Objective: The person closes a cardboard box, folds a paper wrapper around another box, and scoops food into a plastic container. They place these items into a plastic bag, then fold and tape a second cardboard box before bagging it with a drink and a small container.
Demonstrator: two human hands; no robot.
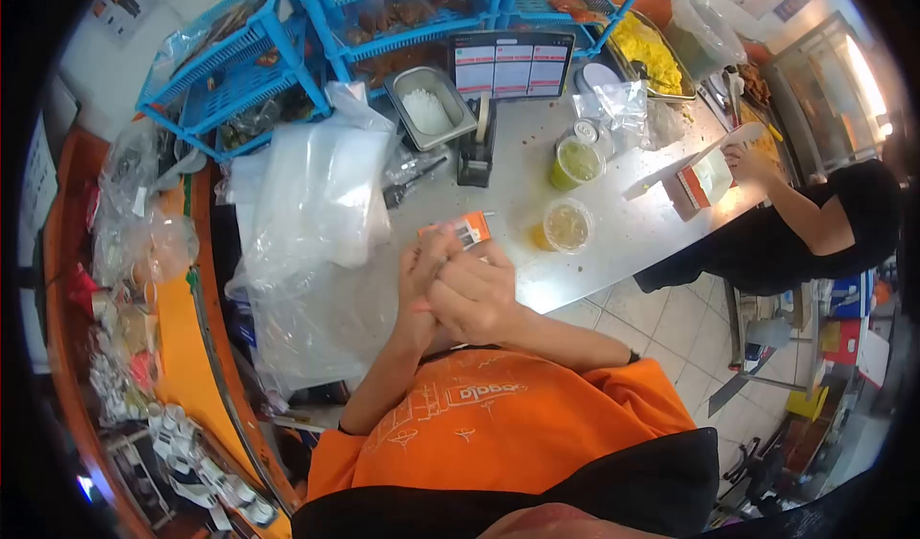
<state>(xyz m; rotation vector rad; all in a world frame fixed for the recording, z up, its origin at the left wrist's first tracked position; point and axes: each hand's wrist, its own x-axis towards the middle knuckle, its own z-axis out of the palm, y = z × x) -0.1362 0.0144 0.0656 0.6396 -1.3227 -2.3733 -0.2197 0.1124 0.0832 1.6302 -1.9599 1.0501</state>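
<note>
My left hand (418,275) and my right hand (476,295) are pressed together in front of my orange shirt, at the near side of the metal table (517,156). The fingers of both are curled closed and overlap. I cannot tell what, if anything, lies between them. Just beyond the knuckles shows a small orange and white packet (470,228), partly hidden by the fingers. To the right of my hands stand a lidded cup of yellow drink (567,227) and a cup of green drink (577,163). A pile of clear plastic bags (321,204) lies to the left.
At the back are a tape dispenser (476,146), a metal pan of white grains (426,108), a tablet (513,65) and blue baskets (402,2). A tray of yellow food (647,55) sits back right. Another person (815,213) holds an open carton (704,180) at right.
</note>
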